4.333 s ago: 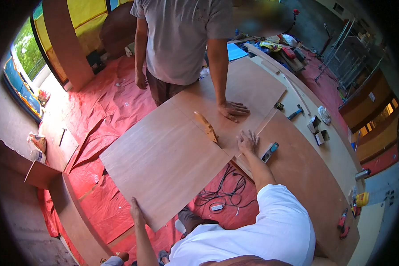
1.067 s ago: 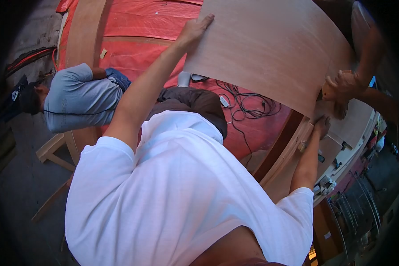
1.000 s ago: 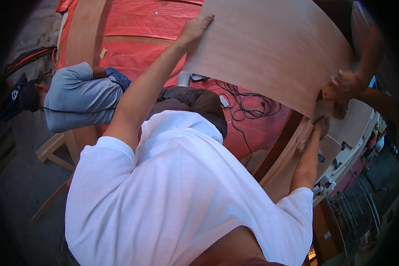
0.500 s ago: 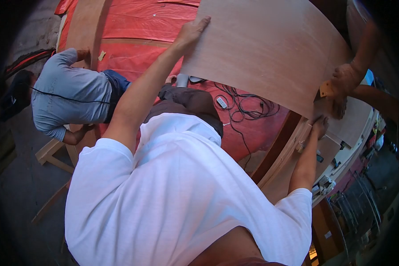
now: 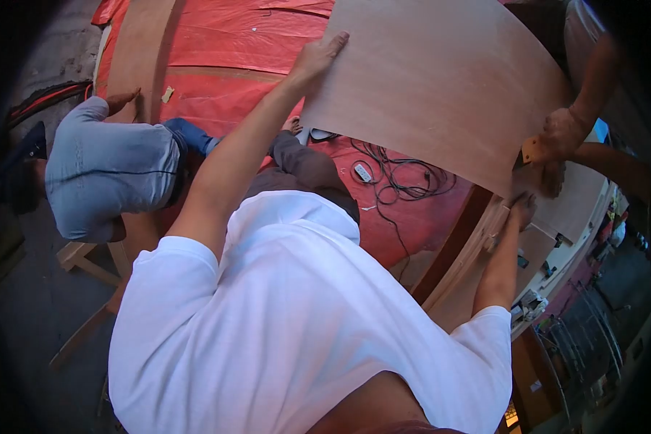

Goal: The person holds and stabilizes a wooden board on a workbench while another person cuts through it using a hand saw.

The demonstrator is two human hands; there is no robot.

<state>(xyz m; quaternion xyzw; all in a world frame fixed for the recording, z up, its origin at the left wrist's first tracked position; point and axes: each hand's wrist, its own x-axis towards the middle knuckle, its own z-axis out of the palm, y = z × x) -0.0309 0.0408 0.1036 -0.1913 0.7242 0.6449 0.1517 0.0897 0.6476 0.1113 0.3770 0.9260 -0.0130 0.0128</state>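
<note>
A thin, pale brown plywood sheet (image 5: 434, 79) spans the upper middle of the view. My left hand (image 5: 320, 59) grips its left edge, with fingertips showing on the top face. Down at the sheet's near right corner, my right hand (image 5: 522, 210) is closed against the edge; its fingertips are partly hidden. Just beyond it, another person's hand (image 5: 563, 134) holds a yellow-handled tool (image 5: 534, 150) that looks like a handsaw, at the sheet's right side. That person's other hand (image 5: 553, 179) lies close to my right hand.
Red sheeting (image 5: 224, 94) covers the floor, where a black coiled cable (image 5: 394, 173) lies with a white power strip (image 5: 362, 172). At left, a person in a grey shirt (image 5: 116, 166) bends near a wooden frame (image 5: 87, 260). A cluttered bench (image 5: 589, 195) stands at right.
The plywood sheet and my left hand have shifted slightly right. The hand with the yellow-handled tool has moved a little. The person at left has bent lower and reached one arm downward.
</note>
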